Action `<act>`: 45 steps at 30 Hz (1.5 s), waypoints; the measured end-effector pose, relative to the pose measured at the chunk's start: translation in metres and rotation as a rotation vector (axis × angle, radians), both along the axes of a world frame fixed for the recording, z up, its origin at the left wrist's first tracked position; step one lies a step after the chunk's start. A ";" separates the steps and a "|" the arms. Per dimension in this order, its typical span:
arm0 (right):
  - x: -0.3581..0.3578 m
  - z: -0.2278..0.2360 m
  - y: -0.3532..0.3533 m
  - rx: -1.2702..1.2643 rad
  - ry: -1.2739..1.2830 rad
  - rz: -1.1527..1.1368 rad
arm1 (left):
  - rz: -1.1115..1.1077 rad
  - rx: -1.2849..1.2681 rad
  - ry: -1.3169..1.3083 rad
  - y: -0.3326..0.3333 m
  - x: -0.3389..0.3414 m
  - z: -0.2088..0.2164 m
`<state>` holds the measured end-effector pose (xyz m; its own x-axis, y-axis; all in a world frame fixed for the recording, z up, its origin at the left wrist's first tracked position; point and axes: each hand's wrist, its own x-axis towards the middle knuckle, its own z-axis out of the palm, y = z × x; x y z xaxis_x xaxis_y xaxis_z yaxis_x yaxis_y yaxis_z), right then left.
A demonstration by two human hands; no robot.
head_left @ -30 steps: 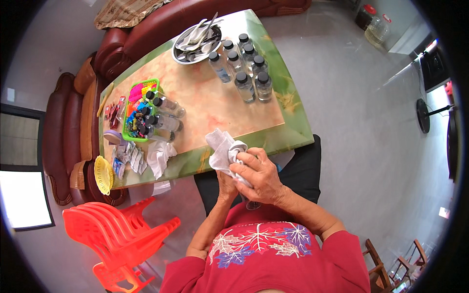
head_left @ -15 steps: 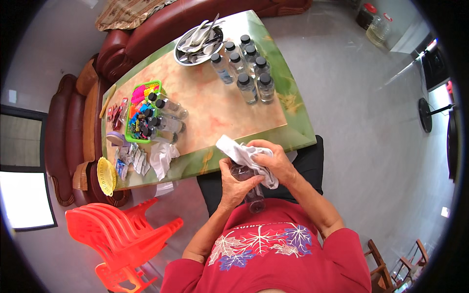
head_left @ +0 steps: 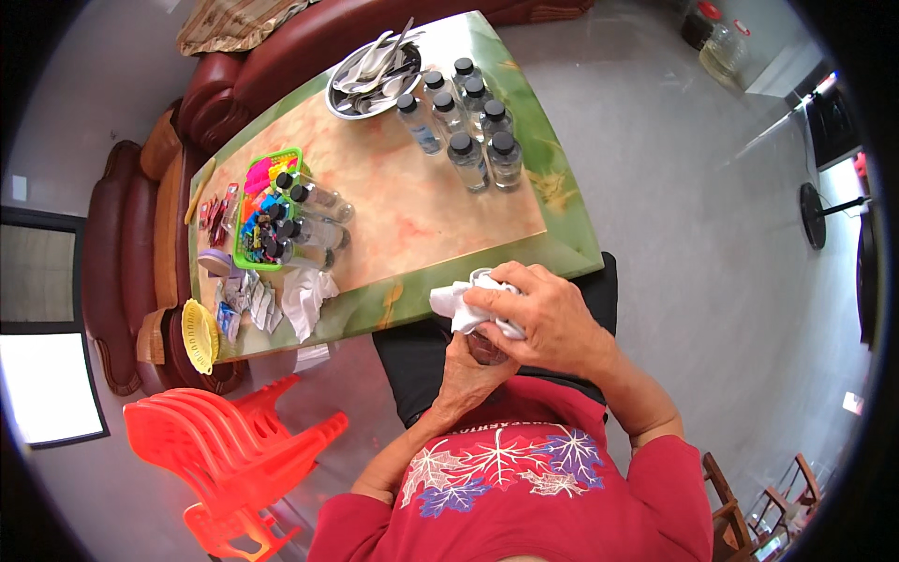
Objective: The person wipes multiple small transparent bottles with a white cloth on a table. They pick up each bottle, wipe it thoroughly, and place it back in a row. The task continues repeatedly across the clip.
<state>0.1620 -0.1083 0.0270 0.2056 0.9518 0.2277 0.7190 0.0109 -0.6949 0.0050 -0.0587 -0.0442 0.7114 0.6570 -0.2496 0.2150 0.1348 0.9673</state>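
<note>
One clear, cylindrical plastic bottle [head_left: 486,349] is over the person's lap, just off the near edge of the green-bordered, marbled stone-look desk [head_left: 403,215]. The left hand [head_left: 471,379] is curled around its body; the right hand [head_left: 554,320] is closed on one white, folded cloth [head_left: 452,303], pressing it over the bottle's upper end. On the desk, eight clear, black-capped bottles [head_left: 468,169] stand grouped; five black caps show on clear bottles [head_left: 323,234] leaning by one bright-green plastic basket [head_left: 257,268]. Beyond sits one silvery round bowl [head_left: 351,116] of spoons.
</note>
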 end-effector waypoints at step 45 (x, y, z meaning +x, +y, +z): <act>0.010 -0.058 -0.013 -0.162 1.291 -0.230 | -0.076 0.430 0.360 0.010 -0.007 0.016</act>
<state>0.1717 -0.1212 -0.0313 0.3474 0.8638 -0.3650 -0.4828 -0.1688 -0.8593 -0.0023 -0.0485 -0.0278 0.6801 0.7033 -0.2071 0.5356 -0.2837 0.7954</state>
